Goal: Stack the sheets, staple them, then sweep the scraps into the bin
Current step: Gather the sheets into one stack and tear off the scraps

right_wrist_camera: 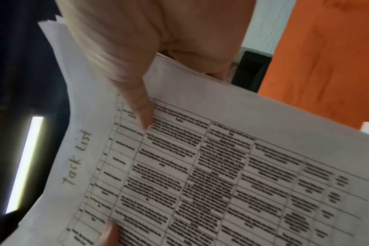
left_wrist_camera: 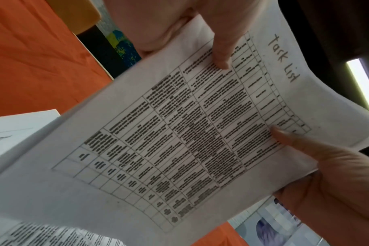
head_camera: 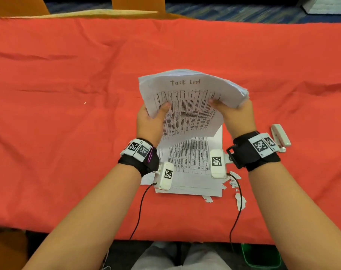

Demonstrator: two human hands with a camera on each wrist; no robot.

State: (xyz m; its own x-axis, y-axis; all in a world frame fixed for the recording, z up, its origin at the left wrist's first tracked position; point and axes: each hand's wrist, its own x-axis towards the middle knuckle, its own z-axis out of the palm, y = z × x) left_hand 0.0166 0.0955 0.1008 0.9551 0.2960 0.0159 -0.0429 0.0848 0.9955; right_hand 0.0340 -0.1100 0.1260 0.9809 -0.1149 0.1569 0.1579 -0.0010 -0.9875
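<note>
Head view: sheaf of sheets [head_camera: 191, 98] lifted off red cloth [head_camera: 68, 75], pinched thumb-on-top at opposite edges by left hand [head_camera: 149, 123] and right hand [head_camera: 237, 117], probably for squaring. More sheets [head_camera: 191, 164] below wrists; stapler [head_camera: 280, 137] just right of right wrist; scraps [head_camera: 237, 193] nearer body.

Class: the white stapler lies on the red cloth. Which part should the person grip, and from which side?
Grip the stapler across its long narrow body, coming from above with the right hand, which is nearest. It lies flat with both long sides free.
</note>
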